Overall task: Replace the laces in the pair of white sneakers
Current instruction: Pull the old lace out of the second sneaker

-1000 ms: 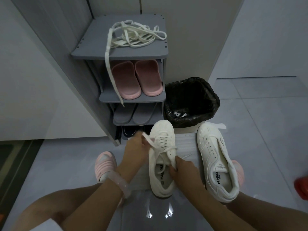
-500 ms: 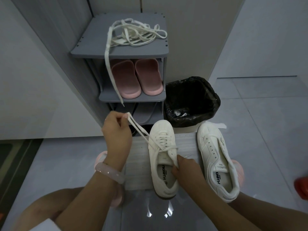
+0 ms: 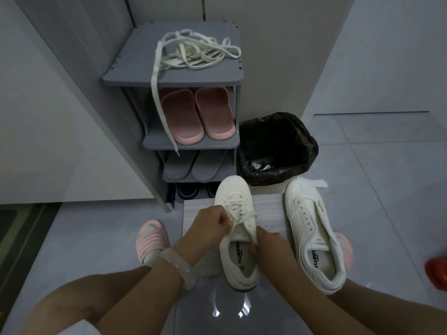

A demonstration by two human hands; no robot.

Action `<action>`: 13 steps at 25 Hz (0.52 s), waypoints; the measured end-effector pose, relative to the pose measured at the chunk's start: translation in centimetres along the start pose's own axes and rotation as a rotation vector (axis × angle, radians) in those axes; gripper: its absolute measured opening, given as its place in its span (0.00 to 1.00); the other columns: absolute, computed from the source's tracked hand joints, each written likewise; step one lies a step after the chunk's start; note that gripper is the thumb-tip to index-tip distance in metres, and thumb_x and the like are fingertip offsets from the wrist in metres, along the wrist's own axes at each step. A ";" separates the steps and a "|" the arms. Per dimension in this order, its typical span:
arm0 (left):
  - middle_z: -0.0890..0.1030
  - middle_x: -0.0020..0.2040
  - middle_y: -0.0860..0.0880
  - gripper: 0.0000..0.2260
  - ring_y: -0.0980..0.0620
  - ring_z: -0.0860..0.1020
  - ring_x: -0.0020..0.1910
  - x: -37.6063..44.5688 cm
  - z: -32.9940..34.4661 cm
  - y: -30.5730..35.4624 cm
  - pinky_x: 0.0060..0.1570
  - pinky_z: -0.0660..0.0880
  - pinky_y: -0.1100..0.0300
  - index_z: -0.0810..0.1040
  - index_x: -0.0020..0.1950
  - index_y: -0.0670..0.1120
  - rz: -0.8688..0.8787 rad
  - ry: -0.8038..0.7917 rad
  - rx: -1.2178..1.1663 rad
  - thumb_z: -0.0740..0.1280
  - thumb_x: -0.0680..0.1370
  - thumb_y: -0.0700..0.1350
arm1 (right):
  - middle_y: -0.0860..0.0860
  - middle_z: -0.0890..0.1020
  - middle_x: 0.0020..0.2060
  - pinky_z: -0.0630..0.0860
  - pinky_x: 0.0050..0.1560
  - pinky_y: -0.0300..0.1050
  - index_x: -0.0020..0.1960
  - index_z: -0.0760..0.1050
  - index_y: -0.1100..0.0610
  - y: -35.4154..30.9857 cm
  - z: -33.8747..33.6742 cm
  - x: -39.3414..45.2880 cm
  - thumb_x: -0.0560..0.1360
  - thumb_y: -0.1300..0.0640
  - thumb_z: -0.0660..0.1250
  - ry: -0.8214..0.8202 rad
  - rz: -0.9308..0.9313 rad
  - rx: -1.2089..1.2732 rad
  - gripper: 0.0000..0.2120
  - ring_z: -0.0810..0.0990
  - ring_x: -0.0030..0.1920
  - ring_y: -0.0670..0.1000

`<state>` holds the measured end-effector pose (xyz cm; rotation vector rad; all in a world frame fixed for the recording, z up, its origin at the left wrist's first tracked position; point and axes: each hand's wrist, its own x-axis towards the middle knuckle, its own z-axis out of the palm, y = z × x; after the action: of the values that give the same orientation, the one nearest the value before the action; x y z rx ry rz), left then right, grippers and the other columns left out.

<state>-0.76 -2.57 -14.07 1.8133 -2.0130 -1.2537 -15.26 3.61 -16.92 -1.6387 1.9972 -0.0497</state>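
White leather, both of them: the laced sneaker [image 3: 238, 228] lies toe-away on a pale ribbed mat [image 3: 268, 209] on the grey floor, and the unlaced sneaker [image 3: 313, 235] sits just to its right, half on the mat's edge, its eyelets bare. The left hand [image 3: 209, 224] has its fingers curled at the shoe's left side, pinching a lace [image 3: 242, 215] near the upper eyelets; the right hand [image 3: 271, 246] has its fingers curled at the collar beside the tongue, gripping the shoe's edge and perhaps the lace end — which of the two I cannot tell. A pale bangle [image 3: 180, 267] rings the left wrist. Straight ahead stands a grey shoe rack [image 3: 130, 76] close against the mat's far-left corner; a tangle of loose laces [image 3: 193, 53] rests on its top shelf, one end dangling down past the pink slippers [image 3: 196, 114] on the shelf below, with grey slippers [image 3: 191, 165] under those. A bin lined with a black bag [image 3: 277, 148] crowds the toes of both sneakers. A foot in a pink slipper [image 3: 152, 238] rests left of the mat, and something red [image 3: 436, 274] shows at the right edge.
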 end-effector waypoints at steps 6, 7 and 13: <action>0.73 0.35 0.43 0.12 0.45 0.74 0.31 0.1 -1.8 1.3 0.32 0.77 0.55 0.63 0.37 0.45 -0.085 0.311 -0.461 0.54 0.80 0.34 | 0.59 0.79 0.51 0.66 0.41 0.41 0.56 0.70 0.61 0.2 0.0 0.2 0.78 0.56 0.56 -0.012 0.042 -0.004 0.11 0.78 0.51 0.58; 0.74 0.35 0.42 0.11 0.45 0.75 0.31 0.1 -2.2 1.1 0.34 0.78 0.52 0.64 0.39 0.45 -0.084 0.299 -0.467 0.54 0.80 0.36 | 0.59 0.79 0.51 0.66 0.41 0.41 0.56 0.70 0.61 0.1 0.0 -0.1 0.78 0.54 0.57 -0.013 0.022 0.010 0.12 0.78 0.51 0.58; 0.75 0.59 0.43 0.16 0.45 0.74 0.58 -0.2 -2.0 -0.2 0.53 0.70 0.55 0.68 0.63 0.43 -0.034 0.097 0.238 0.61 0.79 0.51 | 0.54 0.77 0.58 0.72 0.52 0.45 0.65 0.71 0.56 -1.2 -2.5 0.1 0.80 0.51 0.55 0.284 -0.133 0.105 0.17 0.76 0.57 0.54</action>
<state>0.71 -3.28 -12.86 1.9765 -2.1633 -0.9468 -15.26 2.49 -14.43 -1.7731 2.0457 -0.4525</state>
